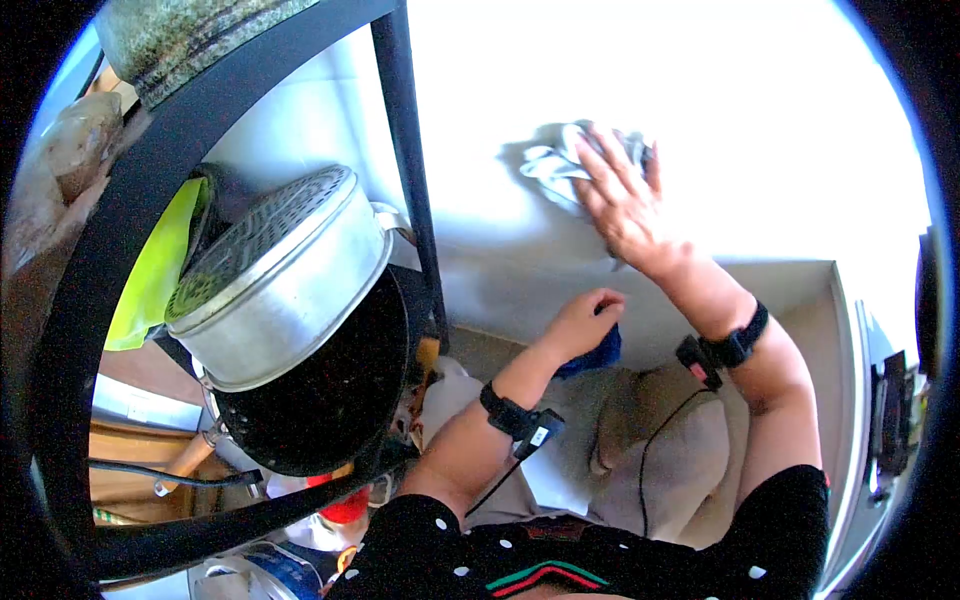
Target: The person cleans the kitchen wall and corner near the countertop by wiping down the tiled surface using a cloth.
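Note:
A crumpled white and grey cloth (556, 168) lies pressed against the bright white wall. Over it my right hand (628, 205) is spread flat, fingers apart and pointing up, with the cloth bunched beneath them. My left hand (588, 322) is lower, near my knees, its fingers curled around part of a dark blue item (600, 352); what that item is cannot be made out. Both wrists wear black straps with small devices and cables.
On the left, a black-framed rack (408, 150) holds a perforated metal steamer pot (300, 285), a large black pan (320, 400) and a lime-green item (150, 275). A pale panel edge (850, 380) stands at the right.

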`<state>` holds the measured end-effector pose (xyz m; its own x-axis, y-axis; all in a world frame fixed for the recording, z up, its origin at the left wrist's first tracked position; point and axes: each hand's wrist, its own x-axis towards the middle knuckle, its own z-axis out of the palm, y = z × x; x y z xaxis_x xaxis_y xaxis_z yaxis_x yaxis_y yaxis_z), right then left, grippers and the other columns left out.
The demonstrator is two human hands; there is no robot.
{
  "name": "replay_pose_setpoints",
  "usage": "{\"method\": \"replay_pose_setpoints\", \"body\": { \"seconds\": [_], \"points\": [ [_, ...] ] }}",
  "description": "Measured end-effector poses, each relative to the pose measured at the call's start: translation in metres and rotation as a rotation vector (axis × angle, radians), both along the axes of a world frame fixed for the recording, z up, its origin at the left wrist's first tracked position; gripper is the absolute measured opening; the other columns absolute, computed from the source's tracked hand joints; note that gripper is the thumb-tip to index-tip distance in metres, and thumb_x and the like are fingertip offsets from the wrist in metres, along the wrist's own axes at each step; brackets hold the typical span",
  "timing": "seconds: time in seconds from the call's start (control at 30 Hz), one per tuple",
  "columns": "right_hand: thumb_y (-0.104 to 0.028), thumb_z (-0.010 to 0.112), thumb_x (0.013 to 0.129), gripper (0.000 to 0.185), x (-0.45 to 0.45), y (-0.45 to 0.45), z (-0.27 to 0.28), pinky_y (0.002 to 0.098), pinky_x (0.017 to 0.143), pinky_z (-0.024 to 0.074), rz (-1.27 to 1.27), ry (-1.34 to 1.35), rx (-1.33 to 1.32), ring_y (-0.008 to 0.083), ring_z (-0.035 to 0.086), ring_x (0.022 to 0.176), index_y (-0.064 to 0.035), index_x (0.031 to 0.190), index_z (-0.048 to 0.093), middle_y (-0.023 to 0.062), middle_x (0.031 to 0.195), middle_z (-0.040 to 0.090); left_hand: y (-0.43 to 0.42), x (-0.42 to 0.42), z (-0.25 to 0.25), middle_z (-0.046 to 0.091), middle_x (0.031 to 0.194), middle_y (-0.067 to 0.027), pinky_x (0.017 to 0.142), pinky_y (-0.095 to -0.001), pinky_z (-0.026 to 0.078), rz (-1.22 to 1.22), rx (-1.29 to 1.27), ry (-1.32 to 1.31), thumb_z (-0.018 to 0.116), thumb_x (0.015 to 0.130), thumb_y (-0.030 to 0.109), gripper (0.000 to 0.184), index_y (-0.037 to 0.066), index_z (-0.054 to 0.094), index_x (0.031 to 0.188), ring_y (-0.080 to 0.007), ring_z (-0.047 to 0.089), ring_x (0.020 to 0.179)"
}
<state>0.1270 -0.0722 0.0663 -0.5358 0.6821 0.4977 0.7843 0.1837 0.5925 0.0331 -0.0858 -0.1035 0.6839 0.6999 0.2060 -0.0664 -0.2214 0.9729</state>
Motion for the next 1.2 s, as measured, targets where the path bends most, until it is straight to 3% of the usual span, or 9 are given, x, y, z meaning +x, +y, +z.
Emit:
{"method": "replay_pose_setpoints", "body": {
  "seconds": [0.27, 0.43, 0.6, 0.67, 0.77, 0.87, 0.97, 1.07, 1.2],
  "points": [
    [-0.017, 0.043, 0.091, 0.032, 0.0, -0.018, 0.014, 0.0657, 0.108, 0.0104, -0.16, 0.105, -0.214, 0.0255, 0.017, 0.141, -0.0142, 0.119, 0.059, 0.0054, 0.15, 0.026, 0.012, -0.011, 0.028, 0.058, 0.101, -0.0079, 0.084, -0.0275, 0.042, 0.38, -0.244, -0.405, 0.05, 0.097, 0.026, 0.034, 0.0, 0.05, 0.119, -0.0136, 0.053, 0.091],
    [-0.016, 0.047, 0.088, 0.029, -0.066, 0.056, 0.025, 0.0639, 0.109, 0.0127, 0.12, 0.055, -0.054, 0.0252, 0.022, 0.14, -0.0107, 0.111, 0.063, 0.0066, 0.146, 0.033, 0.02, -0.01, 0.049, 0.052, 0.11, -0.0105, 0.09, -0.0306, 0.038, 0.526, -0.321, -0.746, 0.045, 0.098, 0.023, 0.04, 0.0, 0.035, 0.129, -0.0157, 0.049, 0.103],
    [-0.013, 0.045, 0.088, 0.033, -0.117, 0.108, 0.037, 0.0642, 0.107, 0.0166, 0.333, 0.166, 0.072, 0.0256, 0.028, 0.137, -0.0085, 0.117, 0.059, 0.0094, 0.143, 0.038, 0.022, -0.012, 0.041, 0.051, 0.111, -0.0101, 0.092, -0.0295, 0.036, 0.483, -0.383, -0.609, 0.044, 0.098, 0.021, 0.042, 0.0, 0.032, 0.132, -0.0162, 0.048, 0.105],
    [-0.013, 0.046, 0.086, 0.034, -0.101, 0.093, 0.038, 0.0674, 0.106, 0.0139, 0.254, 0.108, 0.037, 0.0258, 0.027, 0.138, -0.0097, 0.118, 0.059, 0.0095, 0.144, 0.037, 0.02, -0.014, 0.048, 0.051, 0.114, -0.0104, 0.092, -0.0292, 0.036, 0.592, -0.342, -0.424, 0.045, 0.098, 0.021, 0.043, -0.001, 0.032, 0.132, -0.0174, 0.048, 0.103],
    [-0.011, 0.055, 0.08, 0.036, -0.054, 0.043, 0.035, 0.0706, 0.103, 0.0125, 0.14, 0.281, 0.086, 0.026, 0.026, 0.139, -0.0109, 0.116, 0.06, 0.0095, 0.146, 0.035, 0.021, -0.007, 0.037, 0.055, 0.111, -0.0127, 0.093, -0.0313, 0.035, 0.551, -0.408, -0.59, 0.043, 0.098, 0.031, 0.049, -0.001, 0.033, 0.133, -0.0193, 0.048, 0.101],
    [-0.009, 0.072, 0.06, 0.055, -0.004, -0.009, 0.017, 0.0705, 0.101, 0.0102, -0.241, 0.426, 0.162, 0.0285, 0.024, 0.139, -0.0106, 0.114, 0.06, 0.0096, 0.147, 0.033, 0.022, -0.004, 0.023, 0.06, 0.102, -0.0128, 0.095, -0.034, 0.034, 0.538, -0.47, -0.555, 0.038, 0.099, 0.038, 0.052, -0.001, 0.034, 0.133, -0.0189, 0.049, 0.1],
    [-0.019, 0.062, 0.075, 0.047, 0.066, -0.047, -0.022, 0.0687, 0.104, 0.0039, -0.462, 0.477, 0.435, 0.0355, 0.018, 0.14, -0.0019, 0.118, 0.055, 0.0189, 0.146, 0.032, 0.008, -0.013, 0.039, 0.059, 0.103, -0.0135, 0.091, -0.0315, 0.04, 0.433, -0.387, -0.537, 0.036, 0.099, 0.038, 0.049, 0.003, 0.037, 0.133, -0.0173, 0.052, 0.098],
    [-0.028, 0.061, 0.077, 0.074, 0.116, -0.086, -0.062, 0.0607, 0.109, 0.0054, -0.649, 0.602, 0.454, 0.0472, 0.014, 0.137, 0.011, 0.133, 0.032, 0.0375, 0.141, 0.021, 0.007, -0.014, 0.037, 0.058, 0.096, -0.0084, 0.086, -0.0303, 0.041, 0.395, -0.464, -0.584, 0.038, 0.1, 0.033, 0.042, 0.003, 0.041, 0.128, -0.014, 0.05, 0.09],
    [-0.024, 0.063, 0.076, 0.078, 0.135, -0.103, -0.131, 0.0617, 0.109, 0.0084, -0.549, 0.795, 0.495, 0.0503, 0.012, 0.136, 0.0128, 0.134, 0.026, 0.0376, 0.142, 0.016, 0.004, -0.01, 0.035, 0.058, 0.095, -0.0077, 0.08, -0.0299, 0.044, 0.417, -0.554, -0.575, 0.042, 0.099, 0.029, 0.037, 0.004, 0.041, 0.127, -0.0138, 0.051, 0.087]
  ]
}}
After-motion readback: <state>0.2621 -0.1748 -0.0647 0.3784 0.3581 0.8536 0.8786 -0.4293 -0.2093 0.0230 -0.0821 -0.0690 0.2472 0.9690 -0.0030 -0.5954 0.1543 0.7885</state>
